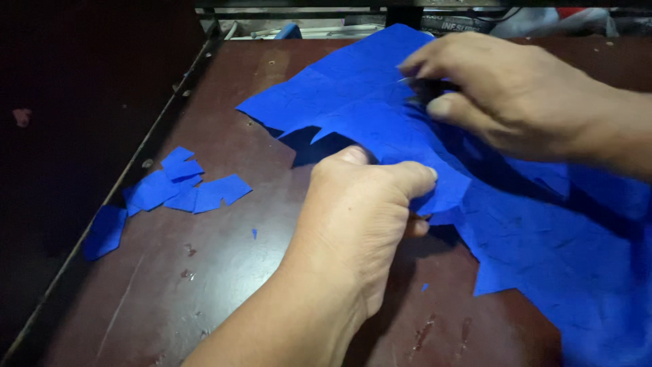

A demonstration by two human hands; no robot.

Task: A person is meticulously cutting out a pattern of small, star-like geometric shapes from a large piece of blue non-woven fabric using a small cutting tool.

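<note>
A large sheet of crumpled blue paper (360,102) lies across a dark brown table (224,272), with jagged notches cut along its near edge. My left hand (363,217) pinches that cut edge between thumb and fingers and lifts it a little. My right hand (502,95) is over the sheet at the upper right, fingers closed around a small dark tool whose metal tip pokes out against the paper; most of the tool is hidden, so I cannot tell its kind.
Several cut blue paper scraps (183,187) lie in a loose pile near the table's left edge, with one more scrap (103,231) hanging over that edge. Tiny blue bits dot the tabletop. Cables and clutter sit beyond the far edge (319,30).
</note>
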